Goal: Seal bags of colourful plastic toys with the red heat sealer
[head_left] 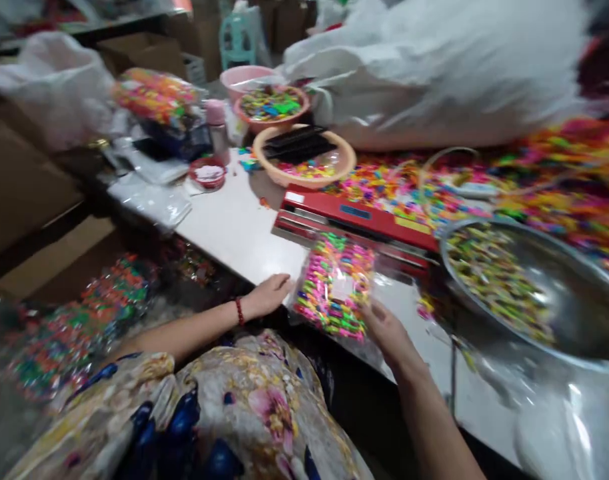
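A clear plastic bag (334, 285) packed with small pink, green, yellow and blue pieces is tilted above the front edge of the white table. My right hand (387, 330) grips its right side, with the thumb on top and the other fingers mostly hidden beneath. Close to the bag's left side is my left hand (270, 295), its fingers stretched out and holding nothing I can see. Just behind the bag lies a red heat sealer (357, 217) with a long metal bar. The small pieces in the bag are blurred.
A metal basin (574, 320) of small pieces stands at right. Behind the sealer are a peach basin (347, 167), loose colourful pieces (379, 183) and a large white sack (434, 80). Filled clear bags (99, 313) lie low at left. A pink-capped bottle (217, 130) stands at the back left.
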A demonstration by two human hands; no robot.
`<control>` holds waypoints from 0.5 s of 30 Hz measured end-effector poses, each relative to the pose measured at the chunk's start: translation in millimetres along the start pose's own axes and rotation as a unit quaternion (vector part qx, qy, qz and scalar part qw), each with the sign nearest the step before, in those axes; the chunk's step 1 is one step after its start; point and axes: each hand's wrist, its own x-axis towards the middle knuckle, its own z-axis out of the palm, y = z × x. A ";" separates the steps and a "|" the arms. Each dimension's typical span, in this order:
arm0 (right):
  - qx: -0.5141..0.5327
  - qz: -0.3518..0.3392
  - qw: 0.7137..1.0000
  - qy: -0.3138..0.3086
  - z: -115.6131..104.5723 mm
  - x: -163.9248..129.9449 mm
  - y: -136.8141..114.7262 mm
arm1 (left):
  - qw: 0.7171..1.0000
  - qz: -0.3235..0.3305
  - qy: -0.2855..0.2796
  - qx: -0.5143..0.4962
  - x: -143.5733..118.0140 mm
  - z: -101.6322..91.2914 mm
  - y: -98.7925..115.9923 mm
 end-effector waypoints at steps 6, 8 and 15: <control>-0.058 0.064 0.993 -0.076 71.4 -10.4 -26.0 | 0.981 -0.048 0.042 -0.183 -38.6 -18.5 -43.6; -0.056 0.038 0.992 -0.105 104.4 -9.6 -42.2 | 0.960 -0.047 0.118 -0.248 -51.5 -32.9 -62.4; 0.094 -0.017 0.974 -0.208 245.2 -2.5 -109.8 | 0.764 -0.001 0.365 -0.532 -68.2 -99.4 -125.7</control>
